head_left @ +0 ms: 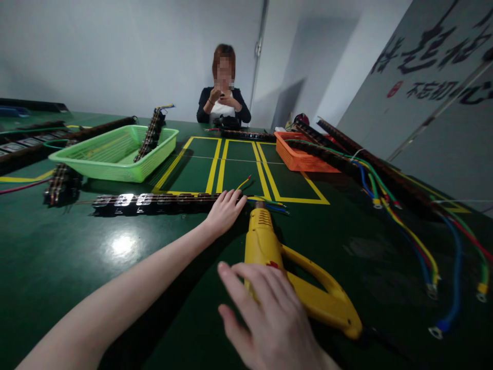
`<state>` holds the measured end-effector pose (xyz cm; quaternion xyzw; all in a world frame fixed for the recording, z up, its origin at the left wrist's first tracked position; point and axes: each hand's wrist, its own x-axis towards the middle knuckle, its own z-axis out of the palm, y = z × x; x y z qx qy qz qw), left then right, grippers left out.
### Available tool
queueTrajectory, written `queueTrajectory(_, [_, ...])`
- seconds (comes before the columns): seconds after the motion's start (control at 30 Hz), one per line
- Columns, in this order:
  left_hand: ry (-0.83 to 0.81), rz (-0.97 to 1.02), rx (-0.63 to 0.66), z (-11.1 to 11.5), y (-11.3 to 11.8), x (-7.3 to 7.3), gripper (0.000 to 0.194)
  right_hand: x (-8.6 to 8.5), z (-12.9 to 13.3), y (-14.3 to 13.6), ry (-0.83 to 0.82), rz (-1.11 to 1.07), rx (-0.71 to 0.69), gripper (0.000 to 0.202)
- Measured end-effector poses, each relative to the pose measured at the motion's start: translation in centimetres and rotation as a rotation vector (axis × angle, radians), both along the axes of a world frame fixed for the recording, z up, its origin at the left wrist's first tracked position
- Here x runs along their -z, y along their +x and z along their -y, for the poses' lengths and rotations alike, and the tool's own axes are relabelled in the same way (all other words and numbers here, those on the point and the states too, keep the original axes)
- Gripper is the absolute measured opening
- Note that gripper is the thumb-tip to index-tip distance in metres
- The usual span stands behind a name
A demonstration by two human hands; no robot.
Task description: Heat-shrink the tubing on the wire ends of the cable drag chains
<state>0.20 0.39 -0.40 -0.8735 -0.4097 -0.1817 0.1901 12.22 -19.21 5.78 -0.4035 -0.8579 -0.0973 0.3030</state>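
Observation:
My left hand (226, 211) is laid over the right end of a long black segmented strip (165, 203), with fingers and thumb closed about it. Thin yellow, green and blue wires (269, 203) come out of that end, and one yellow wire with a red tip sticks up. A yellow heat gun (264, 241) lies on the green table, its nozzle pointing away from me, close to the wires. Over the gun's body is my right hand (269, 313), fingers spread and blurred; whether it touches the gun I cannot tell.
A light green basket (111, 172) at the left holds another strip (152, 133). An orange basket (295, 156) stands at the right under several strips, whose coloured wires end in ring terminals (435, 331). Yellow tape marks the table (181, 267). A person (223, 103) sits opposite.

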Motion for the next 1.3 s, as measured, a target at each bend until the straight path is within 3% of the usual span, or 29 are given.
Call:
queueTrajectory(0.07, [-0.023,0.037,0.049,-0.3,-0.1,0.0,0.037,-0.2,0.0,2.5,-0.029,-0.016,0.176,0.048])
queueTrajectory(0.17, [-0.045,0.084,0.091,-0.7,-0.2,-0.1,0.033,0.6,0.1,4.8,-0.221,0.002,0.328,0.077])
queueTrajectory(0.33, [-0.117,0.154,0.116,-1.1,0.2,-0.6,0.026,2.0,0.6,5.4,-0.501,-0.011,0.505,0.114])
queueTrajectory(0.53, [-0.157,0.173,0.103,-1.5,0.5,-0.8,0.020,2.0,0.4,6.4,-0.560,-0.057,0.476,0.121])
queueTrajectory(0.9, [-0.174,0.179,0.128,-1.5,0.2,-0.9,0.019,2.7,1.7,9.5,-0.471,-0.048,0.558,0.119])
queueTrajectory(1.13, [-0.172,0.194,0.127,-1.4,0.4,-0.7,0.019,3.8,1.3,8.4,-0.396,-0.009,0.524,0.122])
queueTrajectory(1.3, [-0.176,0.194,0.119,-1.3,0.5,-0.6,0.022,2.9,0.4,6.2,-0.570,0.073,0.460,0.128])
